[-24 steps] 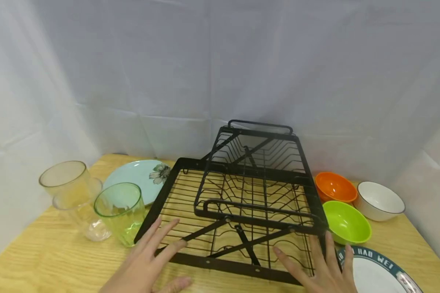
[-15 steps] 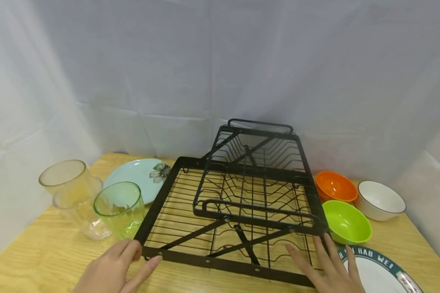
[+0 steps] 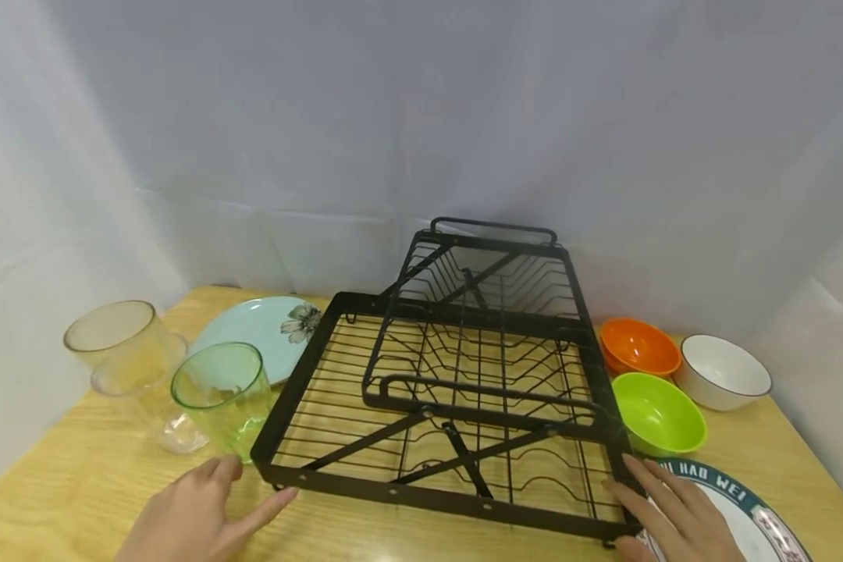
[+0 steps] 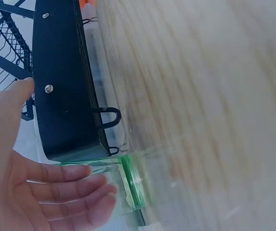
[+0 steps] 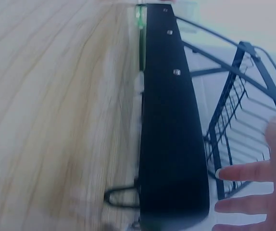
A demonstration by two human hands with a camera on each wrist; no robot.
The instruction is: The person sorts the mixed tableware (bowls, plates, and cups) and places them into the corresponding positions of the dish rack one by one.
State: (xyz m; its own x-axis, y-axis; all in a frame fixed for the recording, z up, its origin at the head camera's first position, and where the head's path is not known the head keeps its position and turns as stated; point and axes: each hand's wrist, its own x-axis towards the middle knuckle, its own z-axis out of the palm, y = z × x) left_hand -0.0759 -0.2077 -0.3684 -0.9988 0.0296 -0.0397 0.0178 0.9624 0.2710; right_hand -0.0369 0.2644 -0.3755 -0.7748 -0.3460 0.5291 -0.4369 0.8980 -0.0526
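Note:
A black two-tier metal dish rack (image 3: pixel 365 490) stands on the wooden table, its smaller upper basket held up on crossed struts. My left hand (image 3: pixel 190 511) is beside the front left corner, its thumb pointing at the front panel. In the left wrist view its fingers (image 4: pixel 66 190) are loosely extended below the panel's end, near the green glass (image 4: pixel 131 180). At the opposite front corner is my right hand (image 3: pixel 681 511), fingers reaching along the right side bar. The right wrist view shows those fingers (image 5: pixel 246 171) straight, alongside the panel (image 5: pixel 171 120).
Left of the rack are a green tumbler (image 3: pixel 221 398), clear and amber tumblers (image 3: pixel 122 343) and a pale blue flowered plate (image 3: pixel 253 332). On the right are orange (image 3: pixel 639 347), green (image 3: pixel 656 414) and white bowls (image 3: pixel 723 371), plus a teal-rimmed plate (image 3: pixel 752 511). A white cloth (image 3: pixel 323 140) hangs behind.
My left hand has gone from over the rack's front left to outside its corner. My right hand has shifted rightward from over the wires to the front right corner.

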